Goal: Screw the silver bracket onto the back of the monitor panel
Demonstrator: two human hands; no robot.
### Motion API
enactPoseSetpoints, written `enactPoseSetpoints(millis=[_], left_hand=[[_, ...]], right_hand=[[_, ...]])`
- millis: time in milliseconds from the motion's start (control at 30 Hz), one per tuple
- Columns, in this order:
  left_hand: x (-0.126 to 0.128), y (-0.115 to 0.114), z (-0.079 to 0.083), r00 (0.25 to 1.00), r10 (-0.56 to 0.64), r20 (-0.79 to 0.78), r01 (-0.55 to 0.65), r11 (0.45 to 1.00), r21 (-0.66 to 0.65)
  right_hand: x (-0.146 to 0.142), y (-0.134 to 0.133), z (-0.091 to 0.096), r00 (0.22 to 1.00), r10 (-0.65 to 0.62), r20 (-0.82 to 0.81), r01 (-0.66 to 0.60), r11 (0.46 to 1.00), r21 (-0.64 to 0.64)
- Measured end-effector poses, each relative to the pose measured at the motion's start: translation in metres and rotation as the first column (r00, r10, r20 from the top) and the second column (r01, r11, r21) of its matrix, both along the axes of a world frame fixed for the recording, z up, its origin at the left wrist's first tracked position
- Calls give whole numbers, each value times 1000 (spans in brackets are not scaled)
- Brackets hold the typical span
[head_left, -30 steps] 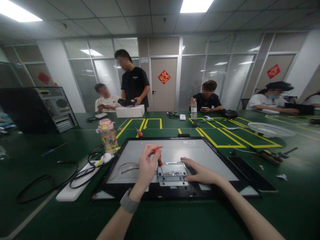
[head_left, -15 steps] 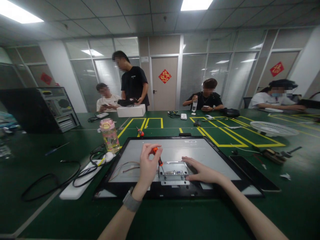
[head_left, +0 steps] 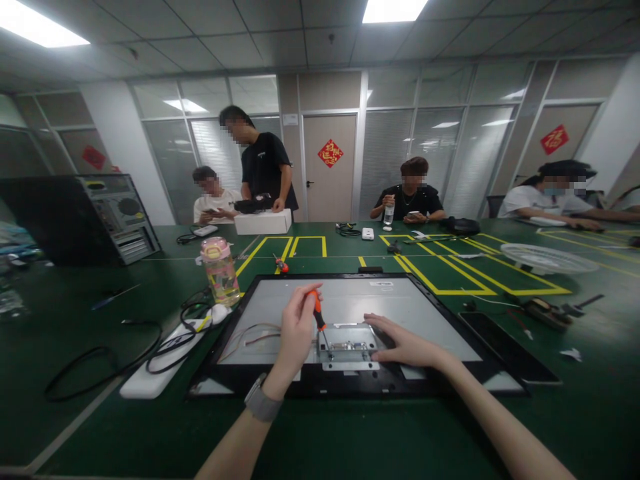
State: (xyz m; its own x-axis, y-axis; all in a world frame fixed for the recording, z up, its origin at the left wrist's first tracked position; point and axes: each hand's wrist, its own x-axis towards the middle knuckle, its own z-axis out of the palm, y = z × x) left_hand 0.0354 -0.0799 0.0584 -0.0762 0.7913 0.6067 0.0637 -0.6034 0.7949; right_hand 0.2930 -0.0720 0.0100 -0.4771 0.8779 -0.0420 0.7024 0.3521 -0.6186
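Note:
My left hand [head_left: 299,321] is closed round an orange and black screwdriver [head_left: 319,312], which tilts with its tip down on a silver metal bracket [head_left: 345,365]. The bracket lies on the grey back of a flat display panel [head_left: 425,303] with a black frame. Against the bracket's right side rests my right hand [head_left: 400,341], fingers stretched out and spread, its thumb near the lower right corner. Thin wires [head_left: 257,333] run over the panel to the left of the bracket. The exact spot under the screwdriver's tip is too small to make out.
Left of the panel are a white power strip [head_left: 155,373] with black cables and a pink-lidded bottle [head_left: 220,273]. A black phone-like slab [head_left: 507,347] lies at the right. Behind stand a small red screwdriver [head_left: 281,265] and a white box [head_left: 263,222]. Several people are across the table.
The fingers of my left hand have shifted on the screwdriver's handle, and more of the handle shows. My right hand has stayed in place. The standing person across the table leans slightly left.

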Motion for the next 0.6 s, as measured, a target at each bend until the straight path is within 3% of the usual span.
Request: enactPoseSetpoints(millis=[300,467,600], left_hand=[[0,-1,2,999,-3,-46,4,1000,25],[-1,1,-2,984,168,-52,-164,984,68],[-2,0,-1,992,109,-71,-105,992,65]], right_hand=[[0,-1,1,1000,-1,12,1,1000,2],[1,1,-1,1000,10,-2,-10,1000,11],[-1,-1,1,1000,8,2,-8,1000,4]])
